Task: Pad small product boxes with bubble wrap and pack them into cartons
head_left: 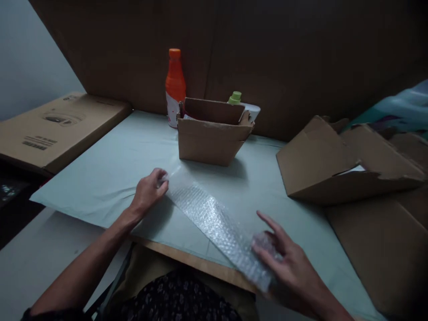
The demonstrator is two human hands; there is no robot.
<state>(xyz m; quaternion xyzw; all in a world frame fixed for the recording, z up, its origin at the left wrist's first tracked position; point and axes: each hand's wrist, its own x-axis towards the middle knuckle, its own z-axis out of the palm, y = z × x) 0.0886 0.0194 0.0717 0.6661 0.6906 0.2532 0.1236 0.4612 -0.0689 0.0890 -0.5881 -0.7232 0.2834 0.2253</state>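
A long strip of clear bubble wrap (pixel 212 211) stretches slantwise across the front of the table. My left hand (pixel 150 189) pinches its far left corner between thumb and fingers. At the near right end, my right hand (pixel 284 256) grips a bunched or rolled part of the wrap, with one finger pointing outward. The strip's lower right end hangs over the table's front edge. Just beyond the wrap stands an open cardboard box (pixel 209 140); what lies inside is mostly hidden.
An orange bottle (pixel 174 84) and a white bottle with a green cap (pixel 235 97) stand behind the box. Open cardboard boxes (pixel 314 156) crowd the right side. A flat printed carton (pixel 63 129) lies at the left. Tall dark cardboard (pixel 133 49) walls the back.
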